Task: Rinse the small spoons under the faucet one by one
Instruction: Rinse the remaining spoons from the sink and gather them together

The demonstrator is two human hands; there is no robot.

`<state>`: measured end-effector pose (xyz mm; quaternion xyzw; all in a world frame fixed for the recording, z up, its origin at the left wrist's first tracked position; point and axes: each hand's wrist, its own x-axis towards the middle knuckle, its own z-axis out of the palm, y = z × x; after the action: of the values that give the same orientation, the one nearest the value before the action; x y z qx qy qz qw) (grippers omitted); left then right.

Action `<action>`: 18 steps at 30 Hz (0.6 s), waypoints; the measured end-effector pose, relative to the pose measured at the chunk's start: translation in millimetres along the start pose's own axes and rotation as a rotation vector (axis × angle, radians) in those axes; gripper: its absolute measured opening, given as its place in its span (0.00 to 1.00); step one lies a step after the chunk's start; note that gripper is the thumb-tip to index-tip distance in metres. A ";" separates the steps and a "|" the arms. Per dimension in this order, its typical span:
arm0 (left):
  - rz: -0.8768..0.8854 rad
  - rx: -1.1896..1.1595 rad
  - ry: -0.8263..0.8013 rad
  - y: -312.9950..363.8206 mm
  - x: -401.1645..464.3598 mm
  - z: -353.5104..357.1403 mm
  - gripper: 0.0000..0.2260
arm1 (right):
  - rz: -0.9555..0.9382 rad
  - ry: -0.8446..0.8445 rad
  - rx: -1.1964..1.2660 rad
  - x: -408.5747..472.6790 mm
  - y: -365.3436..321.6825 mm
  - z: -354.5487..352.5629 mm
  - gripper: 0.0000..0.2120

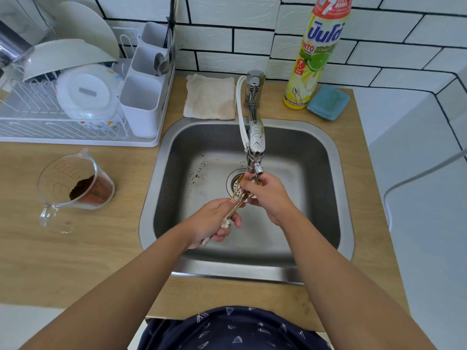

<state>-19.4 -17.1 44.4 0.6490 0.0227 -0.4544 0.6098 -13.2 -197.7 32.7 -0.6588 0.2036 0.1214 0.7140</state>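
White tiles back a wooden counter (75,248) with a steel sink (316,157). Over the drain, the left hand (212,223) grips a bunch of gold spoons (238,198) by the handles. The right hand (267,195) pinches one spoon's bowl end just under the faucet (255,137).

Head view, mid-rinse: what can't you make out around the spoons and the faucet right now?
- Spoons: the count in the left hand is unclear; the handles overlap and its grip covers their ends.
- Spoon bowls: hidden by the right hand and the faucet tip.
- Water: too faint to tell whether it is running.
- Sink drain: mostly covered by the hands.
- Measuring cup: markings too blurred to read.
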 end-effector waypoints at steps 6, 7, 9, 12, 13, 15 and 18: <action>0.044 -0.010 -0.026 -1.6 0.1 2.9 0.12 | -0.026 -0.001 0.001 5.7 -0.4 -1.2 0.11; 0.044 -0.026 -0.040 -1.2 0.1 2.7 0.12 | -0.039 0.025 -0.011 6.6 0.0 -1.8 0.12; 0.040 -0.065 -0.064 -0.8 0.9 2.3 0.13 | -0.063 0.057 -0.040 7.8 0.5 -3.2 0.13; 0.026 -0.121 -0.060 -1.6 3.3 -0.3 0.15 | -0.089 -0.054 0.037 5.6 0.7 -4.5 0.10; 0.014 -0.134 -0.067 -1.5 4.3 -1.7 0.15 | -0.087 -0.098 0.071 3.8 0.7 -5.3 0.09; -0.023 -0.146 -0.111 0.4 7.3 -4.4 0.17 | -0.079 -0.153 0.099 1.4 1.9 -7.6 0.09; -0.086 -0.141 -0.168 7.0 11.9 -5.8 0.18 | -0.057 -0.080 0.064 4.7 1.3 -12.1 0.08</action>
<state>-5.1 -20.4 41.5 0.5625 0.0310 -0.5301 0.6337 -11.1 -210.0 28.8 -0.6356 0.1597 0.1206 0.7456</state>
